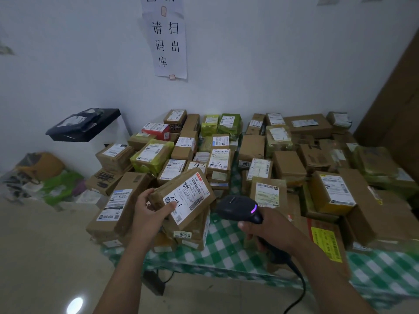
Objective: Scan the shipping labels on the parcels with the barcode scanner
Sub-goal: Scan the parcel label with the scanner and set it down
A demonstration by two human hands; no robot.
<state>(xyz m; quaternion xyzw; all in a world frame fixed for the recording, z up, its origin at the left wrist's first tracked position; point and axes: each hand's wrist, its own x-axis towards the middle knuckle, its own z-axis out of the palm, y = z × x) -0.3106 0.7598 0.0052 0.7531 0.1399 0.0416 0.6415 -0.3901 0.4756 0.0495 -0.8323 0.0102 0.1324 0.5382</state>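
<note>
A table (226,243) under a green-checked cloth stands against the wall. Parcels (288,164) cover it from the back edge almost to the front, most of them label-up, probably so each can be read without turning it. A patch of bare cloth shows at the middle of the front edge. On the wall above the back edge hangs a paper sign (169,41).

The parcel in hand (183,199) is a flat brown box. It is lifted clear of the stack at the front left corner of the table and tilted so that its top face leans toward the person. The tilt looks meant to turn the shipping label (188,193) to the scanner. The label is white with barcodes along its right side and a handwritten number.

The left hand (149,214) grips the box by its left end, fingers curled round the edge and thumb pressed at the label's lower left corner. This keeps the barcodes uncovered.

The right hand (269,230) is wrapped round the handle of the black barcode scanner (240,211), above the bare cloth at the front edge. The scanner's head sits just beside the box's right corner and faces the label. A purple light (254,208) glows on the head, and its cable (299,288) trails down past the front edge. The scan of this label looks to be the step in hand.
</note>
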